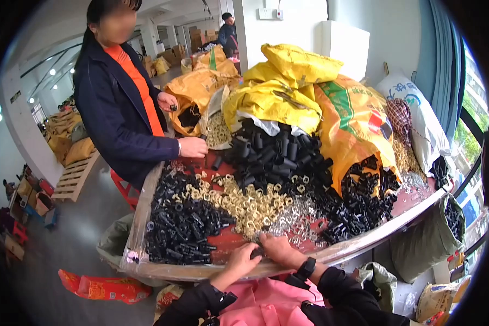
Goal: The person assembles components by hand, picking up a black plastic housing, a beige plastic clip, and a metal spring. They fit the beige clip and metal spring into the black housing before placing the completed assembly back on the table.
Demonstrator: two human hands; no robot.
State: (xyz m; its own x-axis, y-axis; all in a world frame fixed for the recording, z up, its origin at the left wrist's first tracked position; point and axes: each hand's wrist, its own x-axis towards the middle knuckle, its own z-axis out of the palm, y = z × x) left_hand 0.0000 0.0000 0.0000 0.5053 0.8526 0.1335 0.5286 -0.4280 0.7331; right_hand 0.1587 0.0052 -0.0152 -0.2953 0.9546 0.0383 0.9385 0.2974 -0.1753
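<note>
My left hand (242,264) is at the near edge of the table, its fingers closed on a small black plastic part (257,252). Right beside it, my right hand (280,250) has its fingers curled down at the border of the gold rings and silver pieces; whatever is in its fingertips is too small to make out. Gold-coloured rings (261,205) are heaped just beyond both hands. Thin silver clips (301,214) spread to the right of them. A pile of small black plastic parts (182,231) lies on the left, another pile of black parts (358,212) on the right.
Black tubes (274,155) spill from a yellow sack (274,100) at the back of the red tabletop (223,247). An orange sack (353,130) stands to the right. Across the left corner, a co-worker's hand (193,147) rests near the parts. A wooden rim (331,254) borders the table.
</note>
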